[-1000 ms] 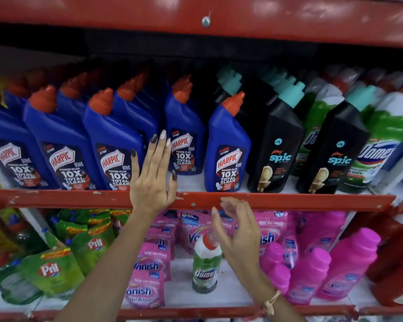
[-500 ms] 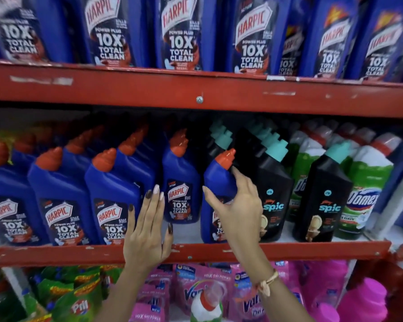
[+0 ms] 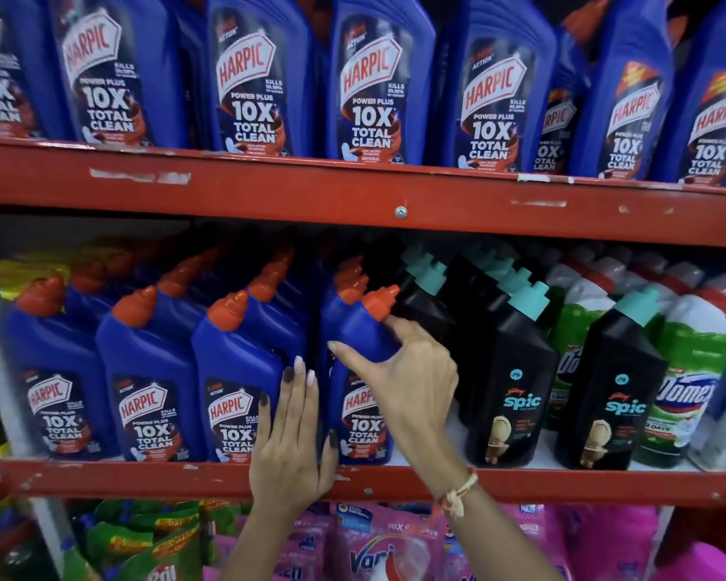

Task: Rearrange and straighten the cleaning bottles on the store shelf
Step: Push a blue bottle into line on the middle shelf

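On the middle shelf [image 3: 562, 482] stand rows of blue Harpic bottles with orange caps. My right hand [image 3: 411, 379] grips the shoulder of the rightmost front Harpic bottle [image 3: 363, 421], thumb on its left side and fingers at its neck. My left hand [image 3: 292, 438] lies flat, fingers together and pointing up, against the right side of the neighbouring Harpic bottle [image 3: 235, 396], its palm over the red shelf edge. Black Spic bottles [image 3: 516, 371] with teal caps stand just right of the held bottle.
Green and white Domex bottles [image 3: 692, 371] fill the right end of the middle shelf. The upper shelf [image 3: 353, 190] holds a row of large Harpic bottles [image 3: 374, 90]. Below are green Pril pouches [image 3: 152, 543] and pink Vanish packs [image 3: 378, 551].
My right hand rose from the lower shelf and took hold of the rightmost Harpic bottle, which now stands closer to the row on its left. My view has tilted upward.
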